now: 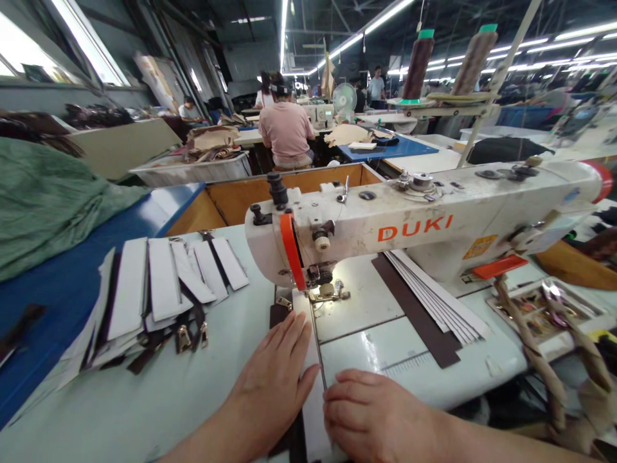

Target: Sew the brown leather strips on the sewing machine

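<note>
A long white strip (314, 392) with dark brown material along its left side runs under the presser foot (328, 292) of a white sewing machine (357, 225). My left hand (277, 366) lies flat across it, fingers stretched toward the needle area. A metal zipper pull (284, 303) shows just past those fingertips. At the strip's right edge, close to me, my right hand (371, 411) has its fingers curled together and holds that edge; its thumb is hidden.
Left on the table lies a pile of white strips (164, 276) with dark zippers. Right of the needle, more white strips (434, 289) rest on a brown piece (414, 308). A parts tray (573, 308) is at the right. A person in pink (286, 128) sits ahead.
</note>
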`<action>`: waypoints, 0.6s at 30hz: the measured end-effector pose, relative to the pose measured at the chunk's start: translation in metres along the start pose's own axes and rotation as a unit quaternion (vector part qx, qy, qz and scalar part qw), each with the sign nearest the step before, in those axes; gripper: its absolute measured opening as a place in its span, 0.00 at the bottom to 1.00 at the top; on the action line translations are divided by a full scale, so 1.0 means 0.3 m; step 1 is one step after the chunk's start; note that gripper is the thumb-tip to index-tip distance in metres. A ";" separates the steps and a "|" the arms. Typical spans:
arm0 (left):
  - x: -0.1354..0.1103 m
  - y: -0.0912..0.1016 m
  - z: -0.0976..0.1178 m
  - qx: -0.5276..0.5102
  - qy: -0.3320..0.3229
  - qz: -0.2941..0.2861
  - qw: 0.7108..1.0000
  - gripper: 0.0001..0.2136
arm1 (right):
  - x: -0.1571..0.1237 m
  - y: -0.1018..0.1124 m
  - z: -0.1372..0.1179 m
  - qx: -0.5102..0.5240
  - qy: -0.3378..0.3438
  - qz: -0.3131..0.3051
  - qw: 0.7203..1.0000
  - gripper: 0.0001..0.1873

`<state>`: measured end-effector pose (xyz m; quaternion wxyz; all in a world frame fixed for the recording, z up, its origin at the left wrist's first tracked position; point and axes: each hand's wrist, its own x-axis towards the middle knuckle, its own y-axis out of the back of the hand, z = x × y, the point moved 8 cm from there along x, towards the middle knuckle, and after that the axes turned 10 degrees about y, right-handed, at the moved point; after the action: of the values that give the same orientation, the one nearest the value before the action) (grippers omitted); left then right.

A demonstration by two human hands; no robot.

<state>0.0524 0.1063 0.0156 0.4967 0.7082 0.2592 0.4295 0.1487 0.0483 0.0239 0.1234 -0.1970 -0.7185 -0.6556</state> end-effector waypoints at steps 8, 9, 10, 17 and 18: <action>-0.001 -0.007 0.000 -0.022 0.007 -0.006 1.000 0.21 | 0.001 0.005 -0.003 0.021 -0.009 -0.010 1.000 0.13; 0.000 -0.005 0.001 -0.028 0.007 -0.005 1.000 0.21 | 0.002 0.007 -0.002 0.024 -0.011 -0.013 1.000 0.12; 0.001 -0.002 0.001 -0.035 0.007 -0.003 0.999 0.21 | 0.002 0.008 -0.002 0.024 -0.014 -0.016 0.999 0.12; -0.038 0.069 0.027 -0.097 0.003 0.049 0.994 0.14 | 0.004 0.008 -0.008 0.014 -0.019 -0.017 1.000 0.13; -0.048 0.079 0.036 -0.103 -0.007 0.052 0.993 0.13 | 0.003 0.007 -0.008 0.012 -0.019 -0.020 1.000 0.12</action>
<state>0.0533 0.0807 0.0310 0.5458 0.6689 0.1733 0.4739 0.1485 0.0460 0.0265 0.0992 -0.1933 -0.7326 -0.6451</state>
